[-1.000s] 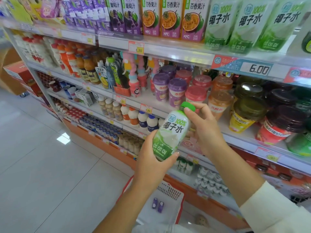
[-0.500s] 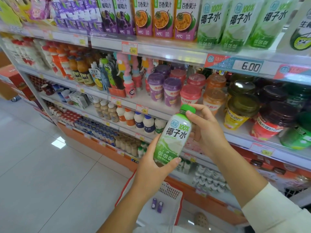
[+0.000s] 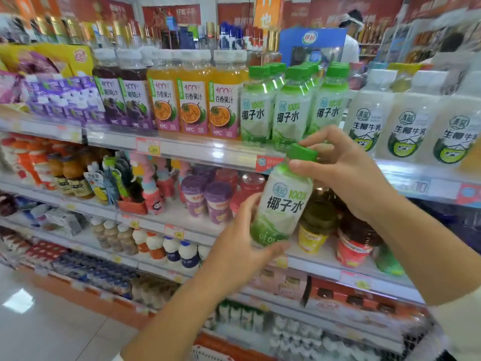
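Holding a coconut water bottle (image 3: 283, 201) in front of a shop's drinks shelving, a shopper grasps it at both ends. The left grip (image 3: 242, 246) cups the base, fingers curled up the bottle's left side and thumb tucked under the bottom edge. The right grip (image 3: 343, 173) pinches the top, thumb laid across the neck and forefinger arched over the green cap (image 3: 303, 152). The bottle is off the shelf and in the air, tilted with its cap leaning right, just below the top shelf (image 3: 197, 149) and in front of the lidded cups (image 3: 218, 199) on the tier beneath.

Its wrap is white, fading to green at the foot. It carries a round blue-green badge, "100%" in green and "椰子水" in large dark characters; the small print near the base is partly covered and blurred.

Directly above stands a row of matching bottles (image 3: 291, 113) with the same "100% 椰子水". To their left, passion-fruit juice bottles (image 3: 194, 100) read "百香果汁", "16" and "NFC", and grape juice bottles (image 3: 114, 100) read "葡萄汁". To the right, white bottles (image 3: 367, 121) are marked "生椰牛乳". A price tag (image 3: 147, 147) on the shelf edge ends in ".80"; its first digit is too blurred to read.
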Demonstrator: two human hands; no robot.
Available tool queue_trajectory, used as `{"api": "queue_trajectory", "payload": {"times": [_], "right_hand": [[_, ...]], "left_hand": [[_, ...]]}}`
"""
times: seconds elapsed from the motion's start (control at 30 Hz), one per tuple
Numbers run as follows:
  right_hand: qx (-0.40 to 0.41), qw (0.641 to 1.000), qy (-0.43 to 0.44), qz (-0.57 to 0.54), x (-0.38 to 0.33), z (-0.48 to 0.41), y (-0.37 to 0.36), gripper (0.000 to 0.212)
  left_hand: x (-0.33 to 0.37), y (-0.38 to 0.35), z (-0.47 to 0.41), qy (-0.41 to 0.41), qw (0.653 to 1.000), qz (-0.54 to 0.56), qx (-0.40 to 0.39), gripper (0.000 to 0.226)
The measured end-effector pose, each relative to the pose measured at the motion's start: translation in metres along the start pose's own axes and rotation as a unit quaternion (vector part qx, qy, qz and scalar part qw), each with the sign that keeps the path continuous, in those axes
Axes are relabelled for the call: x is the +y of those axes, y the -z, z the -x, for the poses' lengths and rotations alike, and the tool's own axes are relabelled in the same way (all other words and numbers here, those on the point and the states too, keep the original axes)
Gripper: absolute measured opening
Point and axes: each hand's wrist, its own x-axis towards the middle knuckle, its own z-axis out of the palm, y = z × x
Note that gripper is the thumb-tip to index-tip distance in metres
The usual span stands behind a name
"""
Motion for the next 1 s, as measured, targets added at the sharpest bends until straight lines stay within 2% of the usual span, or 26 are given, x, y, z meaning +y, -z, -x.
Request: {"api": "queue_trajectory", "payload": {"times": [0.07, 0.13, 0.23, 0.37, 0.53, 0.63, 0.77, 1.0], "right_hand": [[-0.008, 0.998, 0.047, 0.039, -0.026, -0.018, 0.021, 0.029], [-0.013, 0.992, 0.080, 0.092, -0.048, -0.037, 0.040, 0.033], [-0.010, 0.979, 0.101, 0.175, -0.070, -0.065, 0.060, 0.037], [0.002, 0.962, 0.107, 0.252, -0.077, -0.102, 0.078, 0.034], [0.014, 0.946, 0.067, 0.318, -0.071, -0.127, 0.087, 0.034], [0.016, 0.937, 0.066, 0.342, -0.068, -0.136, 0.089, 0.036], [0.011, 0.893, 0.071, 0.444, -0.065, -0.143, 0.089, 0.037], [-0.038, 0.836, 0.071, 0.542, -0.071, -0.148, 0.088, 0.035]], "left_hand": [[0.020, 0.017, -0.031, -0.058, 0.996, -0.061, 0.030, 0.078], [0.040, 0.035, -0.064, -0.120, 0.981, -0.133, 0.080, 0.068], [0.063, 0.056, -0.111, -0.183, 0.943, -0.246, 0.131, 0.059], [0.085, 0.071, -0.162, -0.245, 0.894, -0.336, 0.167, 0.062], [0.090, 0.072, -0.202, -0.251, 0.872, -0.398, 0.132, 0.067], [0.084, 0.069, -0.212, -0.250, 0.856, -0.430, 0.140, 0.067], [0.081, 0.070, -0.218, -0.266, 0.850, -0.428, 0.156, 0.068], [0.087, 0.075, -0.226, -0.287, 0.859, -0.397, 0.150, 0.061]]}}
